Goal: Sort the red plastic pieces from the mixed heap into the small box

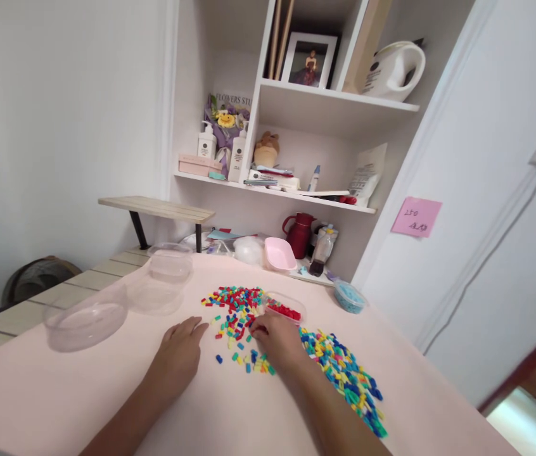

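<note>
Small coloured blocks (236, 310) in red, yellow, blue and green lie scattered on a pale pink table (211, 411). My left hand (180, 348) rests flat on the table, fingers stretched towards the blocks. My right hand (275, 335) sits among the blocks with fingertips curled together at a few pieces; what they pinch is too small to name. Just beyond it a clear shallow container (287, 308) holds red blocks. A second spread of mostly blue, green and yellow blocks (346, 377) lies to the right of my forearm.
Three empty clear plastic containers (87, 323) (154, 294) (170, 259) stand at the left. A tub of blue blocks (350, 297), a pink bowl (280, 253) and a red kettle (299, 233) sit at the back. White shelves (296, 190) rise behind; a wall is to the right.
</note>
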### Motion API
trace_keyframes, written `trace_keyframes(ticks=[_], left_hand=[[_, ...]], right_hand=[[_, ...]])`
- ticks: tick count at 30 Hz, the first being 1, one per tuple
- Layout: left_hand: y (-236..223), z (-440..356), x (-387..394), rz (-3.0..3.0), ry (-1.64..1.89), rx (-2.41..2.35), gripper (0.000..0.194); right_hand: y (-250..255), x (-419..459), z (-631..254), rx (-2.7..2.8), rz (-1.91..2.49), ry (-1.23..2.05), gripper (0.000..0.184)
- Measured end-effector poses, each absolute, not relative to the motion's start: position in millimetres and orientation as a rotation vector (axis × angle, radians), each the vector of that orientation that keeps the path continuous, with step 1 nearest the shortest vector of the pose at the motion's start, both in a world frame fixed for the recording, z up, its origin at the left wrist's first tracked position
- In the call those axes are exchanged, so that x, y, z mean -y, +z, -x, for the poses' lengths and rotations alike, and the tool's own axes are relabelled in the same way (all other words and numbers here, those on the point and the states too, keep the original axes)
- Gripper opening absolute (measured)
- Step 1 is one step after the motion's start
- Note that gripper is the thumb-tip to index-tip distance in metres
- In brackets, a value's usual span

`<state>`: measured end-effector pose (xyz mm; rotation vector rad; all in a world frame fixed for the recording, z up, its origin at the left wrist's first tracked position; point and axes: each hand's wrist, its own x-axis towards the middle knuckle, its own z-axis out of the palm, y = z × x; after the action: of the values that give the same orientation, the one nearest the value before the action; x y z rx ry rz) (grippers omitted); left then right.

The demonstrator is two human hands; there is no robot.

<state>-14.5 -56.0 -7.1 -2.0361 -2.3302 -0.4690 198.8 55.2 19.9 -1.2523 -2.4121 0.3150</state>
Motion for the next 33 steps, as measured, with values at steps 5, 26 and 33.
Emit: trace_keyframes(ticks=[5, 26, 33], left_hand=[[-9.5, 15.7, 55.0, 2.044, -0.489, 2.315, 0.058], [-7.8, 17.0, 54.2, 2.016, -0.58, 2.35, 0.057], [-14.6, 20.7, 51.0, 2.001, -0.646, 2.327, 0.055]], right_hand=[[21.1, -58.8, -203.2, 2.232, 1.129, 0.412, 0.02], [26.3, -98.3, -246.8, 1.771, 1.143, 0.368, 0.029], [26.9, -97.3, -245.9, 1.757, 1.129, 0.364, 0.029]])
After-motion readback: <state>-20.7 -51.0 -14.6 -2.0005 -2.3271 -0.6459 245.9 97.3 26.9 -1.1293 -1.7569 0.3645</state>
